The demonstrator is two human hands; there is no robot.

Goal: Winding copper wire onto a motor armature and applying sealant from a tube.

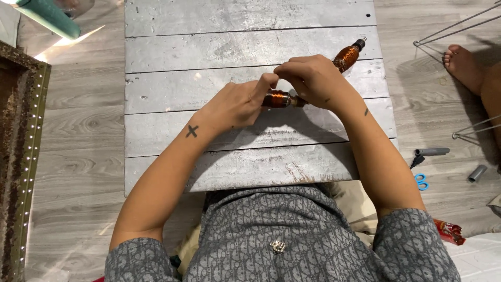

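Note:
My left hand (237, 102) and my right hand (308, 78) meet over a grey plank board (250, 47). Together they hold a rod-like part wound with copper-coloured wire (276, 99); one wound section shows between the hands. A second wound section (347, 56) sticks out to the right past my right hand, ending in a small dark tip. My right thumb and fingers pinch close to my left fingertips, above the near coil. What joins the two coils is hidden under my right hand.
Another person's bare foot (462, 65) rests on the floor at right, beside thin metal rods (454, 26). Grey tube pieces (432, 152), blue scissors (421, 181) and a red wrapper (448, 231) lie at lower right. A green roll (49, 16) is at upper left.

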